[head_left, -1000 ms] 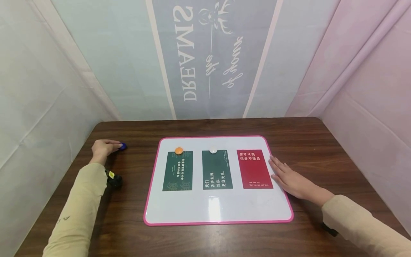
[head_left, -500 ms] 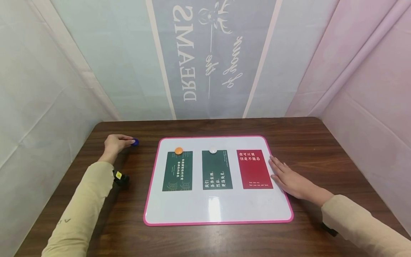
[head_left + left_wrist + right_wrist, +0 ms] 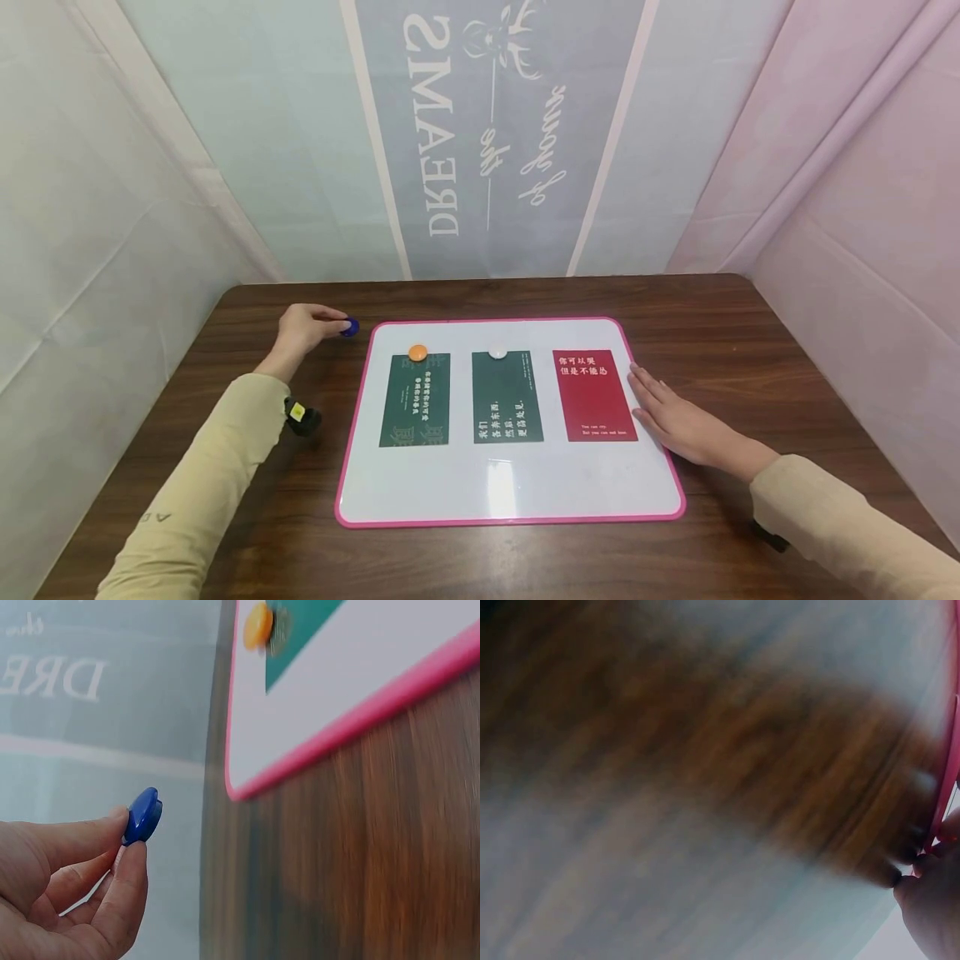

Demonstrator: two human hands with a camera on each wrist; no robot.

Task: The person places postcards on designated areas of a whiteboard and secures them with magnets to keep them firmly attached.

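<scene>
**Blue magnet pinched at board's far-left corner**

On the dark wood surface (image 3: 750, 333) lies a pink-framed whiteboard (image 3: 510, 487), holding three cards in a row. Left green card (image 3: 416, 400) has an orange magnet (image 3: 417, 352) on its top edge. Middle green card (image 3: 507, 396) has a white magnet (image 3: 497, 352) on its top edge. Red card (image 3: 594, 394) on the right has no magnet on it.

Left hand (image 3: 303, 327): thumb and forefinger pinch a blue magnet (image 3: 349, 327), remaining fingers curled under. Magnet is held just outside the board's far-left corner, close to the pink frame; can't tell whether it is clear of the surface. Left wrist view confirms the pinch on the blue magnet (image 3: 142, 815) edge-on, with the board corner and orange magnet beyond it.

Right hand (image 3: 678, 417): flat, fingers straight and together, palm down across the board's right edge, fingertips just beside the red card. Holds nothing. Right wrist view is too blurred to add anything beyond a strip of pink frame.

Blue magnet is well apart from the right hand, the full board width between them.

Room: pale fabric walls left and right, a grey banner (image 3: 487, 125) with white lettering behind the surface.
</scene>
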